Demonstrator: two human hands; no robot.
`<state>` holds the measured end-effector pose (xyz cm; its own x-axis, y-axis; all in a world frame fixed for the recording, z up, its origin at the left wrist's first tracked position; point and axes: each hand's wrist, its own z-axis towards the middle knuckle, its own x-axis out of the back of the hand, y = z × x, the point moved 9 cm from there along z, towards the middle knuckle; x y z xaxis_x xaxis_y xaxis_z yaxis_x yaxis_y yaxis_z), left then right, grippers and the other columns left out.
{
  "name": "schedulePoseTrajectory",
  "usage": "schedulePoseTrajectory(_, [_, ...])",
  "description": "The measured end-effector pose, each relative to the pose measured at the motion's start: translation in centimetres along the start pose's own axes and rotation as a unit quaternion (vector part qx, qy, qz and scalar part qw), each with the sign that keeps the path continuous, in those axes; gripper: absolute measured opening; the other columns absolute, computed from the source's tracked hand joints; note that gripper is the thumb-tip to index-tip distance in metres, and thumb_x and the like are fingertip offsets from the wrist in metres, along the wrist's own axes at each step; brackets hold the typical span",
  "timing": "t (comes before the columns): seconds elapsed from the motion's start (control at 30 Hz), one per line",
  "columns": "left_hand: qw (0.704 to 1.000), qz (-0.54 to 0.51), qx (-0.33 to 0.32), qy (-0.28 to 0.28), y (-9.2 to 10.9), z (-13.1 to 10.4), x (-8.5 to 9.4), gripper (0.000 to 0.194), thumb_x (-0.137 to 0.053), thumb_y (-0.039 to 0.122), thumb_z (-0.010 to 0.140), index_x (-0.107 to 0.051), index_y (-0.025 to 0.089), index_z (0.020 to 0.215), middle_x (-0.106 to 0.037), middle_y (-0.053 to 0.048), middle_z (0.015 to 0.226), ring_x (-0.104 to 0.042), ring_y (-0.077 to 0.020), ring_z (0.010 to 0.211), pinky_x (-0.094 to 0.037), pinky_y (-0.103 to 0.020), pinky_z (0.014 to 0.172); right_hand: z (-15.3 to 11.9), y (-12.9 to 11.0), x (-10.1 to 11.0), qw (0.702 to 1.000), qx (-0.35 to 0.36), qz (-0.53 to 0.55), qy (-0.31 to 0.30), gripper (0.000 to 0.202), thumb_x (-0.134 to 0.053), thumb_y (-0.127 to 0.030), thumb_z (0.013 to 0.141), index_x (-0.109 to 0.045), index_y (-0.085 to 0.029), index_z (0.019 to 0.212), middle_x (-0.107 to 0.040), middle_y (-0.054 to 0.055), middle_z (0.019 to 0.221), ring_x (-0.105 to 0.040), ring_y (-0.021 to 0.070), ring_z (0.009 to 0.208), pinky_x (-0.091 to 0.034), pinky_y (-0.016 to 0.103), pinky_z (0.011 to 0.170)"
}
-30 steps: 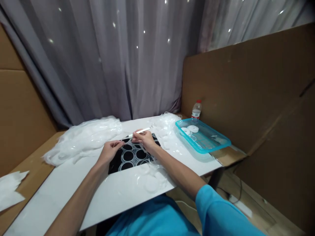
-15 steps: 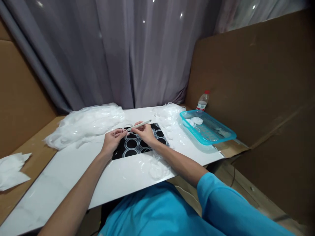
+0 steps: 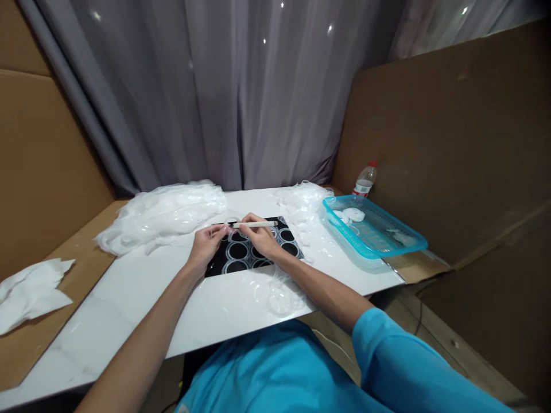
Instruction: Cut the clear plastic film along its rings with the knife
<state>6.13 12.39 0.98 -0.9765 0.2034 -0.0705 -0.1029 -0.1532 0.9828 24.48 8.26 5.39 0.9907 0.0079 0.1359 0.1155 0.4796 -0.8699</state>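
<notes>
My right hand is closed around a slim white pen-shaped tool with a dark tip. The tool lies nearly level, its tip pointing left at my other hand's fingertips. My left hand pinches a thin translucent loop, partly hidden by the fingers. Both hands meet just over a black sheet patterned with pale rings. Beyond my left hand spreads a large heap of translucent white loops. A smaller heap of white loops is behind my right hand, and loose clear rings rest near the front edge.
On the right of the white table stands a blue plastic basket with white coiled bundles inside. Behind it is a red-capped bottle. Crumpled white tissue lies far left. Cardboard walls and a grey curtain enclose the table.
The white tool has swung from a slant to nearly level, its right end dropping. My hands stay together over the black sheet. The whole view has shifted slightly.
</notes>
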Motion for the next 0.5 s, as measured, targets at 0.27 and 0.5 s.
schedulePoseTrajectory(0.27, [0.997,0.052,-0.054,-0.004,0.7,0.4,-0.1,0.049,-0.085,0.064,0.086,-0.087,0.017,0.100,-0.086,-0.013,0.103,-0.079,-0.0303,0.100,-0.058,-0.040,0.096,-0.1,-0.5,-0.2,0.999,0.021,-0.027,-0.013,0.024,-0.066,-0.048,0.104,-0.069,-0.025,0.100,-0.071,0.001,0.096,-0.060,0.0189,0.081,-0.048,0.031,0.073])
schedulePoseTrajectory(0.5, [0.991,0.098,-0.092,0.005,1.6,0.3,0.0,0.044,-0.084,0.060,0.088,-0.087,0.017,0.098,-0.086,-0.012,0.103,-0.078,-0.0292,0.098,-0.058,-0.039,0.095,-0.1,-1.0,-0.6,0.998,0.050,-0.037,-0.015,0.020,-0.065,-0.044,0.103,-0.068,-0.024,0.099,-0.075,0.006,0.113,-0.070,0.0229,0.103,-0.057,0.035,0.090])
